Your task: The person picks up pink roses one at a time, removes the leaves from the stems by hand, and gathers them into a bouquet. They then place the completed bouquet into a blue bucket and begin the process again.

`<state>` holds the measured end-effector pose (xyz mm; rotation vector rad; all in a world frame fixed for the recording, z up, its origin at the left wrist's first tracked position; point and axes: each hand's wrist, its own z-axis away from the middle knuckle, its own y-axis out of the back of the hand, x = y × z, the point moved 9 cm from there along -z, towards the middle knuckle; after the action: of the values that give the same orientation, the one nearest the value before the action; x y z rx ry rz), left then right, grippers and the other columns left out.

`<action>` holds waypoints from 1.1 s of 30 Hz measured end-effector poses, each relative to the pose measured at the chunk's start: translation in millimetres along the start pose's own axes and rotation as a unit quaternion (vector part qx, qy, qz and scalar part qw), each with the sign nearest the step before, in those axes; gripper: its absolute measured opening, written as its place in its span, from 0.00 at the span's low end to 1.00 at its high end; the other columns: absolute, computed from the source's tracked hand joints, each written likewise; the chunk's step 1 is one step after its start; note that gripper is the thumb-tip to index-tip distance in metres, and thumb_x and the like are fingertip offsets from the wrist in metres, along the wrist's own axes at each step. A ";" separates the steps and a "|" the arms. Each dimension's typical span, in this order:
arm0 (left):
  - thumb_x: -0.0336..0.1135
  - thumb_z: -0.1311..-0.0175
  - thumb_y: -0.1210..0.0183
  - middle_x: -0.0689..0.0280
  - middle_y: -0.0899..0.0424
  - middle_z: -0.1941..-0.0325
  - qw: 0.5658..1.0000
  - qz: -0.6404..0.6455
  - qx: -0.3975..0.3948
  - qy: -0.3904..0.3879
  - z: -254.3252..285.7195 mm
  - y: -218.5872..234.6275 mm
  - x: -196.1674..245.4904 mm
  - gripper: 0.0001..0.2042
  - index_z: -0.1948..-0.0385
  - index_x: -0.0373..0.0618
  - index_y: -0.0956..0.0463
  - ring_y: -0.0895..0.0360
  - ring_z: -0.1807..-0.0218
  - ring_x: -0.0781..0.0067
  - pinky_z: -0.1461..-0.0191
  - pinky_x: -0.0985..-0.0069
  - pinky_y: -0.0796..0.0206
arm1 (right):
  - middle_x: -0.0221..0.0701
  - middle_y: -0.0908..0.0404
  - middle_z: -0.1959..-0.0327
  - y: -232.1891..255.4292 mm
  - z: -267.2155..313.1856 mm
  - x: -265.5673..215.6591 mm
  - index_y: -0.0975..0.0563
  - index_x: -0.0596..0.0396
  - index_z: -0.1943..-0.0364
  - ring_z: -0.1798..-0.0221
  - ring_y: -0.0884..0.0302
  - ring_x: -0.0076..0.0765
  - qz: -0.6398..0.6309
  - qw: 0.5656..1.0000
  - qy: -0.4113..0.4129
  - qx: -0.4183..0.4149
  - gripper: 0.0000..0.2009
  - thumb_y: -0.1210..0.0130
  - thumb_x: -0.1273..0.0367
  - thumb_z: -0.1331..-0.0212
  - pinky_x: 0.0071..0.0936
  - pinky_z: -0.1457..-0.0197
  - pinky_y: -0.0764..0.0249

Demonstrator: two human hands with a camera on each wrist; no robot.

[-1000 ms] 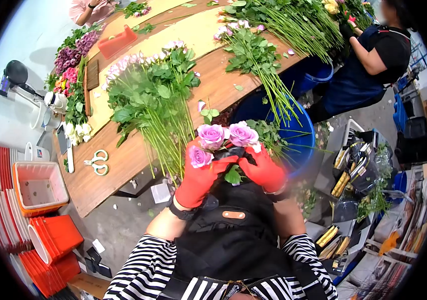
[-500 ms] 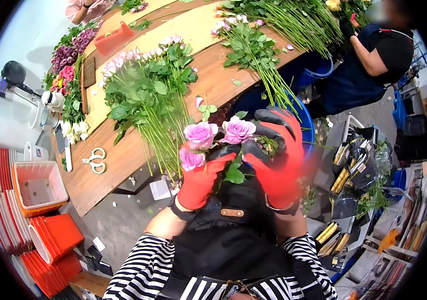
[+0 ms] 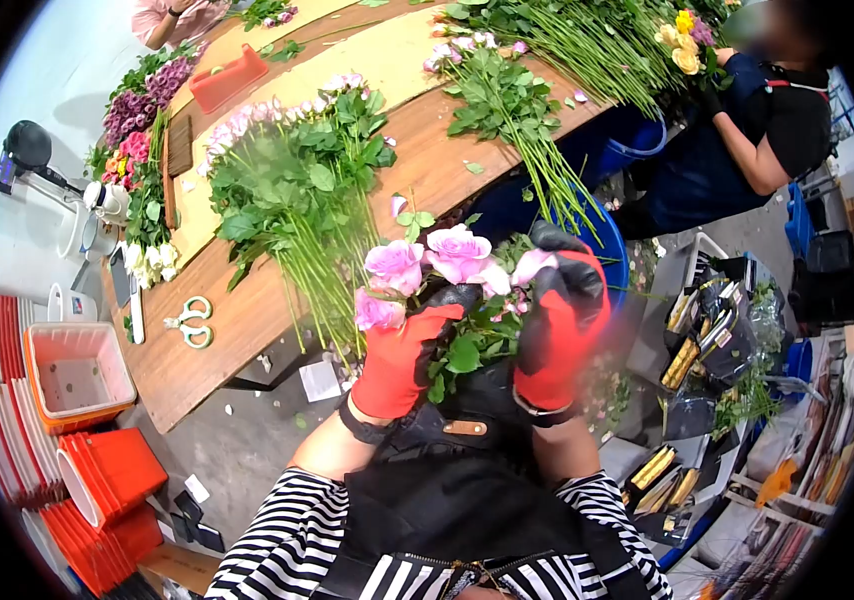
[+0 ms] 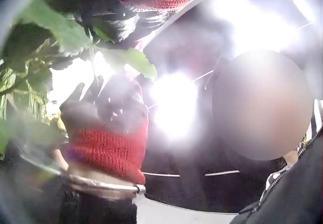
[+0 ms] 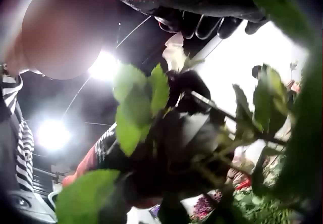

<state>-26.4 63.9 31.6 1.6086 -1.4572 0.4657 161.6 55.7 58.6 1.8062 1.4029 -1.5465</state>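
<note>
My left hand (image 3: 399, 355), in a red glove with black-coated fingers, grips a small bunch of lilac-pink roses (image 3: 395, 266) below the heads. Green rose leaves (image 3: 464, 355) hang between the hands. On the bunch's right side, my right hand (image 3: 565, 325), gloved alike, curls its fingers at a paler pink rose (image 3: 534, 265). In the left wrist view that right hand (image 4: 108, 133) appears behind leaves (image 4: 55, 27). The right wrist view has its black fingertips (image 5: 227, 28) above a pale petal (image 5: 174, 52); stems and leaves cover much of the left hand there.
A wooden table (image 3: 187, 375) bears piles of roses (image 3: 297, 190) and scissors (image 3: 189, 322). A blue bucket (image 3: 612, 270) stands behind my right hand. Orange bins (image 3: 112, 475) are at left, a crate of wrapped goods (image 3: 707, 330) at right. Another person (image 3: 747, 140) handles flowers at upper right.
My right hand opened away from the bunch, then curled in at its right side by a paler rose. More blooms and leaves now show between the hands. The left hand keeps its hold.
</note>
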 end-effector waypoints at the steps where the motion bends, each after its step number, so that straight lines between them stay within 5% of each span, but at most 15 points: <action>1: 0.29 0.49 0.38 0.66 0.14 0.62 0.999 -0.029 -0.004 -0.014 -2.6 1.3 1.7 0.05 0.70 0.48 0.17 0.18 0.54 0.59 0.41 0.62 0.31 | 0.40 0.22 0.51 2.9 -3.8 3.7 0.23 0.63 0.56 0.46 0.24 0.36 -0.017 0.999 -0.043 0.027 0.16 0.45 0.84 0.53 0.34 0.40 0.31; 2: 0.28 0.48 0.38 0.64 0.14 0.61 0.999 -0.039 -0.014 -0.022 -5.6 3.2 7.2 0.05 0.69 0.47 0.18 0.18 0.54 0.60 0.42 0.62 0.31 | 0.40 0.22 0.49 3.2 -3.6 -11.6 0.22 0.62 0.55 0.44 0.25 0.36 0.040 0.997 -0.002 0.066 0.17 0.45 0.83 0.53 0.32 0.39 0.32; 7: 0.23 0.43 0.42 0.54 0.17 0.54 0.995 0.071 -0.026 0.068 7.8 -3.9 -16.8 0.09 0.60 0.39 0.22 0.18 0.50 0.60 0.42 0.63 0.30 | 0.37 0.23 0.45 -36.0 -14.2 -53.4 0.19 0.58 0.56 0.38 0.32 0.46 0.202 0.960 0.098 -0.165 0.18 0.38 0.75 0.56 0.40 0.31 0.41; 8: 0.22 0.42 0.44 0.52 0.18 0.53 0.988 0.093 -0.033 0.122 9.3 -6.6 -20.8 0.09 0.59 0.38 0.23 0.18 0.50 0.60 0.42 0.63 0.30 | 0.36 0.22 0.46 -39.6 -11.9 -50.9 0.19 0.57 0.57 0.38 0.32 0.46 0.243 0.951 0.102 -0.163 0.17 0.37 0.76 0.58 0.40 0.31 0.41; 10: 0.21 0.41 0.44 0.53 0.18 0.52 0.989 0.113 -0.016 0.091 9.9 -6.9 -17.8 0.10 0.58 0.39 0.25 0.19 0.48 0.57 0.41 0.63 0.32 | 0.36 0.21 0.50 -42.2 -9.0 -47.4 0.19 0.57 0.60 0.40 0.30 0.46 0.284 0.933 0.150 -0.162 0.17 0.37 0.78 0.61 0.39 0.33 0.39; 14: 0.21 0.43 0.44 0.55 0.16 0.54 0.997 0.002 -0.042 -0.071 5.6 -3.3 5.0 0.11 0.58 0.41 0.24 0.21 0.46 0.56 0.39 0.62 0.34 | 0.38 0.20 0.52 -28.8 -12.0 -15.3 0.20 0.62 0.62 0.46 0.25 0.38 0.082 0.989 -0.019 -0.119 0.16 0.45 0.82 0.60 0.30 0.40 0.32; 15: 0.20 0.43 0.44 0.56 0.15 0.54 0.997 -0.003 -0.042 -0.066 5.8 -3.3 4.1 0.10 0.59 0.41 0.23 0.21 0.46 0.56 0.38 0.62 0.35 | 0.38 0.20 0.54 -24.3 -11.0 -7.6 0.21 0.64 0.61 0.50 0.24 0.33 0.036 0.992 -0.057 -0.102 0.14 0.49 0.80 0.55 0.27 0.43 0.31; 17: 0.20 0.44 0.44 0.56 0.17 0.53 0.998 0.013 -0.049 -0.029 4.7 -5.4 -0.9 0.12 0.58 0.42 0.24 0.22 0.46 0.56 0.38 0.61 0.35 | 0.41 0.20 0.52 -10.6 -9.5 13.3 0.21 0.64 0.60 0.47 0.25 0.38 -0.038 0.987 -0.143 -0.061 0.09 0.48 0.72 0.40 0.33 0.40 0.32; 18: 0.19 0.44 0.44 0.56 0.18 0.51 0.998 0.033 -0.054 0.005 4.0 -6.9 -5.3 0.14 0.56 0.42 0.26 0.22 0.46 0.55 0.39 0.61 0.34 | 0.41 0.20 0.52 -9.5 -13.6 15.4 0.22 0.64 0.59 0.47 0.25 0.36 -0.079 0.988 -0.120 -0.058 0.09 0.49 0.72 0.37 0.32 0.40 0.33; 20: 0.17 0.42 0.45 0.51 0.27 0.41 0.981 0.120 -0.079 0.129 3.8 -11.7 -16.3 0.22 0.44 0.42 0.35 0.23 0.45 0.53 0.43 0.61 0.29 | 0.38 0.20 0.52 -0.8 -16.8 11.1 0.23 0.64 0.56 0.50 0.25 0.32 -0.060 0.992 -0.112 -0.018 0.10 0.50 0.76 0.40 0.27 0.43 0.32; 23: 0.15 0.41 0.47 0.50 0.35 0.36 0.971 0.184 -0.028 0.150 9.9 -13.9 -27.6 0.29 0.38 0.39 0.46 0.25 0.43 0.53 0.48 0.62 0.23 | 0.36 0.21 0.51 -4.5 -15.0 -18.8 0.22 0.64 0.55 0.52 0.24 0.30 0.002 0.998 -0.050 0.028 0.12 0.47 0.81 0.45 0.25 0.46 0.31; 27: 0.17 0.49 0.37 0.56 0.27 0.47 0.947 0.236 0.148 0.162 16.9 -1.3 -35.5 0.30 0.42 0.40 0.39 0.26 0.45 0.59 0.51 0.62 0.23 | 0.39 0.21 0.52 -14.7 -8.5 -46.0 0.20 0.59 0.60 0.46 0.26 0.41 0.212 0.970 0.104 -0.050 0.13 0.41 0.79 0.52 0.35 0.40 0.33; 30: 0.26 0.50 0.33 0.62 0.20 0.61 0.979 -0.025 0.171 0.105 -15.7 19.5 7.8 0.19 0.55 0.37 0.26 0.22 0.57 0.68 0.57 0.71 0.26 | 0.37 0.21 0.52 -26.8 -1.2 -57.2 0.19 0.56 0.62 0.44 0.28 0.48 0.284 0.944 0.148 -0.083 0.14 0.37 0.74 0.57 0.42 0.37 0.36; 33: 0.27 0.47 0.36 0.64 0.20 0.64 0.964 0.056 0.199 0.165 -9.4 16.6 1.4 0.15 0.58 0.36 0.25 0.21 0.61 0.71 0.60 0.74 0.26 | 0.34 0.21 0.51 -38.7 4.5 -60.8 0.19 0.52 0.63 0.42 0.30 0.52 0.351 0.907 0.199 -0.123 0.16 0.33 0.69 0.62 0.47 0.35 0.40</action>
<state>-38.9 72.0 43.6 1.6554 -1.2545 1.0947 132.7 42.5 123.4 2.1928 0.8619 -0.6309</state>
